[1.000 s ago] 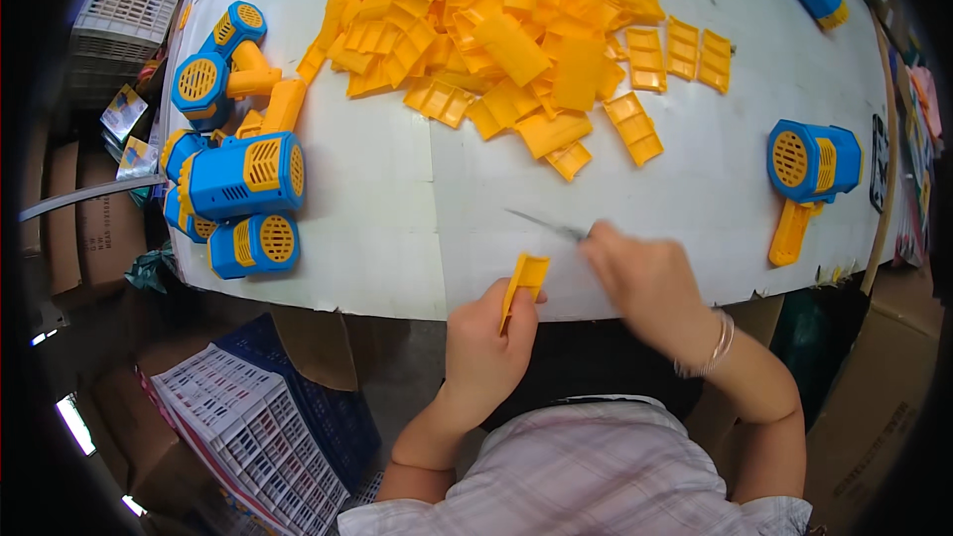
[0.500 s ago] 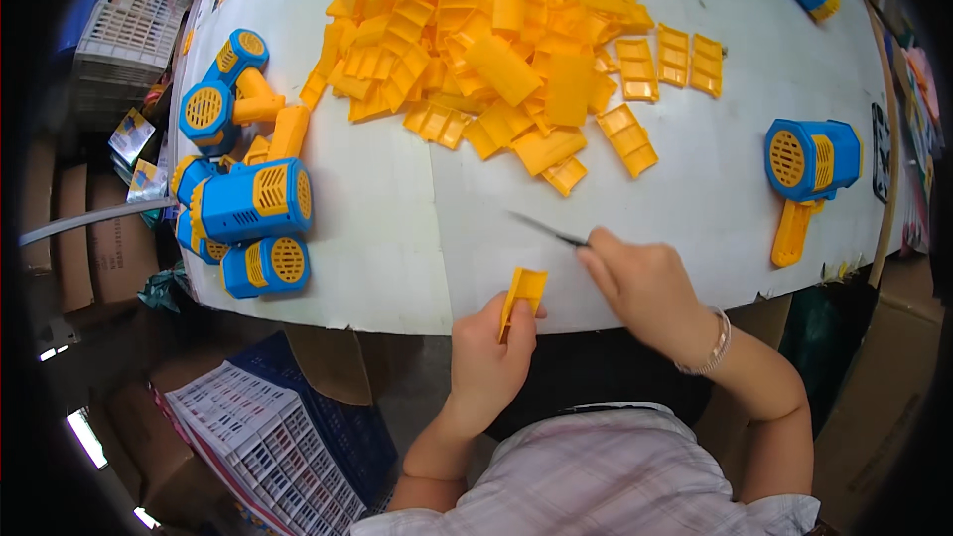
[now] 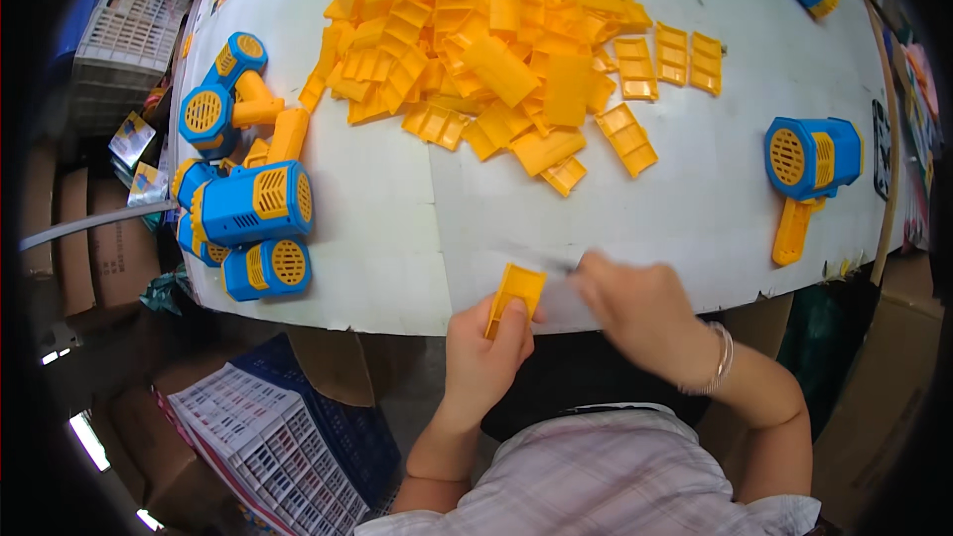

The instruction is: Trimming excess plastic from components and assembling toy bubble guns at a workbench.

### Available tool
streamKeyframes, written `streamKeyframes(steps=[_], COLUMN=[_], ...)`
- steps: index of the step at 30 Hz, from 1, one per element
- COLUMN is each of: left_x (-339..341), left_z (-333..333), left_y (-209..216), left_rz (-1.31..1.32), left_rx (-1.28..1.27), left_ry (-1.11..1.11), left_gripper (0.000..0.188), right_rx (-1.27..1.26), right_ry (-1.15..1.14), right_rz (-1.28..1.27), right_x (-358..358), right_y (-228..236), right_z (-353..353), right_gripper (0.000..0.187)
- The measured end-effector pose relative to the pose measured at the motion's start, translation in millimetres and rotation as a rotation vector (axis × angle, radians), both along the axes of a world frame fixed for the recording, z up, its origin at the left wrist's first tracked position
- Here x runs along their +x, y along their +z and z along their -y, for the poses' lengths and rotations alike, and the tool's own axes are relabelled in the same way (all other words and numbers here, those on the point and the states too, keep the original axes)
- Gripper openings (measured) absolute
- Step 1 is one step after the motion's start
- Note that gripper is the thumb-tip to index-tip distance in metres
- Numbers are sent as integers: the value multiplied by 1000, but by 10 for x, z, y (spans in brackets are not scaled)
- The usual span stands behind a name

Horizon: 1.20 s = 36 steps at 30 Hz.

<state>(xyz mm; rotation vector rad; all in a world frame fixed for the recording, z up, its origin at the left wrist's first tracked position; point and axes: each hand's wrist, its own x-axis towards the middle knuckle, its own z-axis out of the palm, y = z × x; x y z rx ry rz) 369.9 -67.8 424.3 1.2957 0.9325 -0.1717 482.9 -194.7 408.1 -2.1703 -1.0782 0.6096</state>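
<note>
At the table's near edge, my left hand (image 3: 483, 352) grips a small yellow plastic cover (image 3: 518, 290), its ribbed hollow side partly showing past the thumb. To the right, my right hand (image 3: 635, 303) is closed on a thin dark knife (image 3: 541, 256). The blade is smeared by motion and points left, just above and beyond the cover; whether it touches is hard to tell. Farther back lies a large heap of similar yellow covers (image 3: 486, 60), with one loose cover (image 3: 626, 140) at its near right side.
Blue and yellow toy tool bodies (image 3: 256, 201) cluster at the table's left edge. Another blue toy body (image 3: 814, 159) with a yellow handle lies at the right. A white crate (image 3: 268, 437) stands below the table at left. The white table (image 3: 367, 238) has a curved-looking near edge.
My right hand with the knife has moved slightly down and left, nearer the cover. My left hand has tilted the cover so more of its inside shows.
</note>
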Motion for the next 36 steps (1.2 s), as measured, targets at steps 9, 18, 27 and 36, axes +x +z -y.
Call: streamKeyframes(steps=[9, 18, 27, 36], left_x=[-23, -18, -62, -174], left_z=[24, 21, 88, -189], left_y=[-88, -97, -89, -159], left_rz=[103, 95, 156, 153], left_rx=[390, 585, 694, 559], left_ry=[-94, -157, -255, 158], left_gripper=[18, 12, 10, 19], right_rx=[11, 107, -20, 238], right_ry=[43, -145, -68, -288], right_rz=[-156, -266, -566, -360], right_x=[-6, 99, 187, 303], right_y=[187, -9, -116, -201], right_z=[-43, -41, -251, 52], right_gripper=[18, 19, 29, 16])
